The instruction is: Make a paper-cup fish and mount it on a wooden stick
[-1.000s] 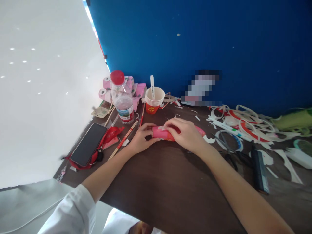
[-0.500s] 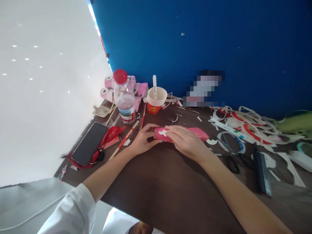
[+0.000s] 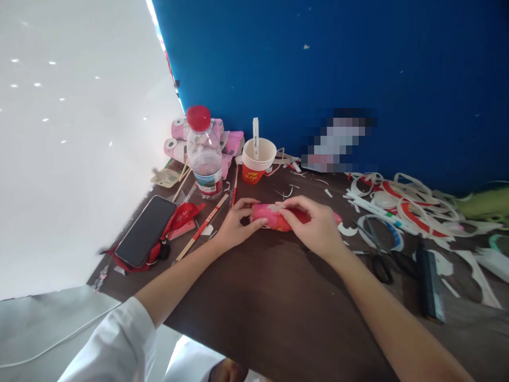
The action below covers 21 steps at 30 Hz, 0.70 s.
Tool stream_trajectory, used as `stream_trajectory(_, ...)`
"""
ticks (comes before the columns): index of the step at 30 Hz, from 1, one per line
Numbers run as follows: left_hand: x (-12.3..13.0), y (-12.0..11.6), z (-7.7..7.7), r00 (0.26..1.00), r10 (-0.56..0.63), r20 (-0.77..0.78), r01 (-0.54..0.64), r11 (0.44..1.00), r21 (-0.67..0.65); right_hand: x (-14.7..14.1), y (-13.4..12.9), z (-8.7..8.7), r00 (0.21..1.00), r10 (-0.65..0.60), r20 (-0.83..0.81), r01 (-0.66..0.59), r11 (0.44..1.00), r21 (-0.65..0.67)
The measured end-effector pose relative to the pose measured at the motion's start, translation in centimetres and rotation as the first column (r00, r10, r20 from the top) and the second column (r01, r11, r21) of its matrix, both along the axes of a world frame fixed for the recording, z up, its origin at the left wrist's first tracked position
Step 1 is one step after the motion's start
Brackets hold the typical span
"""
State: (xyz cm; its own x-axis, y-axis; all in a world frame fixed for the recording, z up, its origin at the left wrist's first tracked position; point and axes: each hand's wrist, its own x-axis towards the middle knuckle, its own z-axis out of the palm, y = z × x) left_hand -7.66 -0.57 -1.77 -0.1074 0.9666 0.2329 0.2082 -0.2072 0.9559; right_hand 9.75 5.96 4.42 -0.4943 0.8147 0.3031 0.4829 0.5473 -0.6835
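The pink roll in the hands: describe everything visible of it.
The pink roll looks tubular, perhaps paper, with reddish markings and a pale patch on top. It lies crosswise, nearer the camera than the stacked cups. The left hand holds its left end; the right hand has fingertips at the pale patch, hiding part of the roll. Whether it touches the table is unclear.

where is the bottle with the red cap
The bottle stands left of centre in the head view, just left of the stacked cups, with pink rolls behind it.
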Motion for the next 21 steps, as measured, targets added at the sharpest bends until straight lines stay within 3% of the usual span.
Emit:
stream_trajectory(4,0.33,0.48,-0.54,0.992,0.054,0.117,-0.045,0.996,-0.078,-0.08,-0.02,-0.08,0.999,-0.016,-0.049,0.013,0.998,-0.069)
stream_trajectory(10,0.69,0.83,-0.84,0.969,0.056,0.241,-0.022,0.99,-0.14,-0.07,-0.08,-0.19,0.999,-0.009,-0.041,0.005,0.995,-0.102)
stream_trajectory(21,0.72,0.76,-0.34,0.977,0.069,0.203,-0.034,0.985,-0.17,-0.41,-0.29,0.61,0.993,0.038,0.107,-0.043,0.998,0.038)
